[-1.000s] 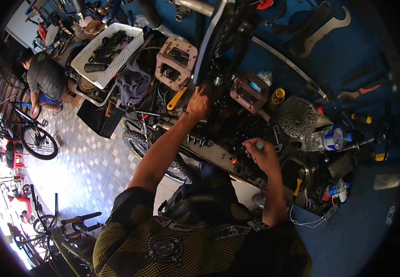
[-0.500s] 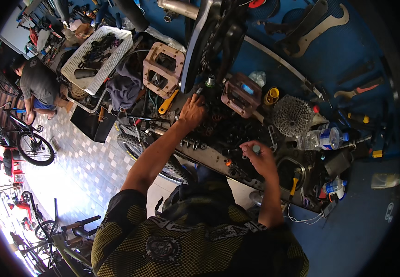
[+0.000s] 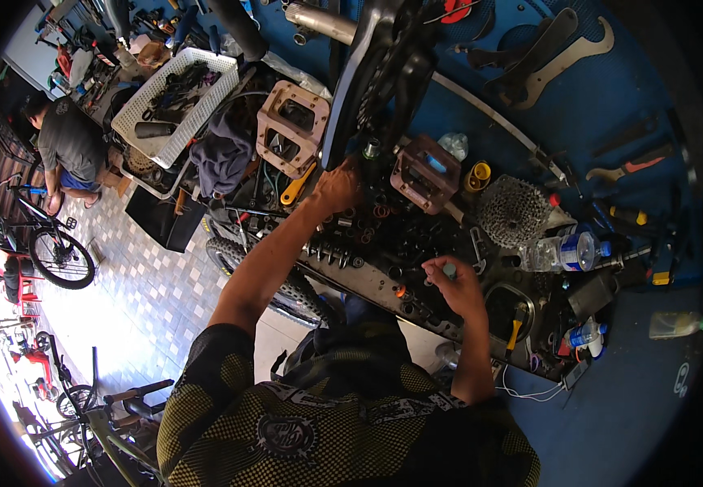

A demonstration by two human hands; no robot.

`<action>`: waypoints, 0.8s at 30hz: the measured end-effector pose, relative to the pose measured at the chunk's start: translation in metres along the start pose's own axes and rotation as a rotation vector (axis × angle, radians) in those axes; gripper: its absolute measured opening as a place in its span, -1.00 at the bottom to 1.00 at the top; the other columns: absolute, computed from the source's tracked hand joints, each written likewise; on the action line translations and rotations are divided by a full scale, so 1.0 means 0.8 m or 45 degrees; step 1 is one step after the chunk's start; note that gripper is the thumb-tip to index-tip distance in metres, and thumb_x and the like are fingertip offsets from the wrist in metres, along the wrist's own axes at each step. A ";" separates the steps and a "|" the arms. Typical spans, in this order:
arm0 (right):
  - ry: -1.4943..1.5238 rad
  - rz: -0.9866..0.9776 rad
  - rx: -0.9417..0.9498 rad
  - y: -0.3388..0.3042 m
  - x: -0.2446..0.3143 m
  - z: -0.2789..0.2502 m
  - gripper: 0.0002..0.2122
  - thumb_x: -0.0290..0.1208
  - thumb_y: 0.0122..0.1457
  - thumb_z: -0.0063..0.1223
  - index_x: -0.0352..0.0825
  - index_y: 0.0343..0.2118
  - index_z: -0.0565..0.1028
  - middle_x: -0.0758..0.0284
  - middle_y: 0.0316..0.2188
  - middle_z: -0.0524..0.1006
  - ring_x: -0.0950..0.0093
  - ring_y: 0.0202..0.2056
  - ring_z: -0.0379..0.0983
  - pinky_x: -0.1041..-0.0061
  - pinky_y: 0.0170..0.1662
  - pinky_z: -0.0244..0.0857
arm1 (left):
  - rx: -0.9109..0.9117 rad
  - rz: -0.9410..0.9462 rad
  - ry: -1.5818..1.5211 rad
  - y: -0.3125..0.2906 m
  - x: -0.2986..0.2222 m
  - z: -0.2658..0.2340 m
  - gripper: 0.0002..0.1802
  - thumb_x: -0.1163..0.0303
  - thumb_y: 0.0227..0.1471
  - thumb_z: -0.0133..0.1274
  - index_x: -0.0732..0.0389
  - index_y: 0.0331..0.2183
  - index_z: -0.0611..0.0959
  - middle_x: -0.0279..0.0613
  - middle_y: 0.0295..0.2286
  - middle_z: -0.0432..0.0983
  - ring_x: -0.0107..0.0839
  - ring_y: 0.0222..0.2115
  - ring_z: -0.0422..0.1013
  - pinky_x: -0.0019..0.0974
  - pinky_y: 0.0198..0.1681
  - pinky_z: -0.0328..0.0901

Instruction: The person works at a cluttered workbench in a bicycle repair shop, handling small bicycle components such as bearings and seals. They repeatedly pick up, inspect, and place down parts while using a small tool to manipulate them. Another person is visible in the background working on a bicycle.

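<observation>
My left hand reaches over the cluttered bench, beside the lower end of a dark bicycle crank arm. Its fingertips are lost in shadow, so whether they hold something is hidden. A small shiny metal cylinder stands just beyond them. Pinched between the fingers of my right hand is a small grey cylindrical piece, above the bench's near edge. Two brown platform pedals, one at left and one at right, lie on either side of the crank arm. Dark small parts and rings cover the bench between my hands.
At right are a sprocket cassette, a yellow cup and a clear plastic bottle. A white basket of parts and a dark cloth lie left. Another person crouches by a bicycle at far left.
My left hand has shifted slightly, its fingertips moving into the shadow by the crank arm; the metal piece seen at them earlier no longer shows. My right hand keeps its pinch, nearly still.
</observation>
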State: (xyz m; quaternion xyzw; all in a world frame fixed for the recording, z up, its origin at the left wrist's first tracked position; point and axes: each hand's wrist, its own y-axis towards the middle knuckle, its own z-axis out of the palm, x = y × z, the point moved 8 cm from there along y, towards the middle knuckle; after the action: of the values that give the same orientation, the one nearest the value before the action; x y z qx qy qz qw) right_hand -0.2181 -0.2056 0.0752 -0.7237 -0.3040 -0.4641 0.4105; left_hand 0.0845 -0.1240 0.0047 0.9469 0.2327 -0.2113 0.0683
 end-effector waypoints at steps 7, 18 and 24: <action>0.018 0.005 -0.005 -0.003 0.005 -0.002 -0.84 -0.40 0.29 0.20 -0.40 -0.21 0.61 0.41 -0.34 0.62 0.68 -0.28 0.48 0.62 -0.17 0.37 | -0.226 0.230 0.204 0.027 -0.031 -0.023 -0.59 0.29 0.00 0.19 0.23 -0.09 0.67 -0.02 0.13 0.31 0.01 0.16 0.22 0.06 0.23 0.15; -0.010 -0.081 0.006 0.001 -0.001 0.000 -0.85 -0.41 0.28 0.21 -0.37 -0.19 0.62 0.41 -0.34 0.63 0.68 -0.24 0.51 0.61 -0.15 0.38 | -0.187 0.100 0.285 0.013 -0.007 0.016 -0.58 0.51 0.00 0.11 0.02 -0.05 0.66 -0.15 0.12 0.29 -0.13 0.21 0.17 -0.07 0.25 0.28; -0.177 -0.133 0.005 0.011 0.028 0.015 -0.84 -0.36 0.27 0.24 -0.33 -0.19 0.62 0.39 -0.32 0.66 0.64 -0.25 0.56 0.59 -0.15 0.39 | 0.131 0.002 0.082 0.003 -0.030 0.013 -0.45 0.27 0.02 0.18 0.25 0.06 0.61 0.12 0.29 0.13 0.09 0.29 0.07 0.12 0.34 0.02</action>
State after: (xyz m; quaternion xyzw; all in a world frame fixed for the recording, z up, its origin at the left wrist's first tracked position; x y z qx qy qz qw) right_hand -0.1974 -0.1979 0.0904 -0.7363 -0.3702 -0.4329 0.3652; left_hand 0.0626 -0.1382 0.0058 0.9556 0.2229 -0.1924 0.0121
